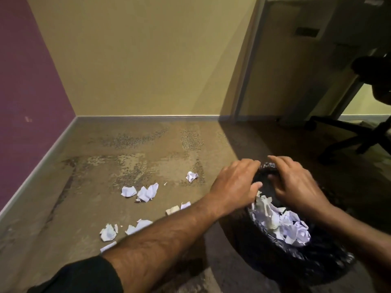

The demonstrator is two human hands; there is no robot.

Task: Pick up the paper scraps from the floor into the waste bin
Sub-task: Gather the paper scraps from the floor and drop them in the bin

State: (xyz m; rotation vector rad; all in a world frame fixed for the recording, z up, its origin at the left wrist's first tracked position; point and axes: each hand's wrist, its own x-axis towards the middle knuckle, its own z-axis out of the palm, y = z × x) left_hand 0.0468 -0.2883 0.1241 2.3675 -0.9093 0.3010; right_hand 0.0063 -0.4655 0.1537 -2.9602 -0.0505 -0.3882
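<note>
Both hands are held over the far rim of the round black-lined waste bin (296,256) at the near right: the left hand (234,185) and right hand (296,182) are relaxed, each grip loose and empty. Crumpled white paper scraps (146,192) are scattered on the brown carpeted floor (127,149) to the left (more are seen piled inside the bin).

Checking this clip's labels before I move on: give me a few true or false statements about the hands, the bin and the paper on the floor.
1. Both hands, left hand and right hand, are over the black-lined round waste bin. True.
2. The bin is empty. False: crumpled white paper lies in it.
3. White paper scraps lie on the brown carpet. True.
4. The scraps lie to the right of the bin. False: to its left.
</note>
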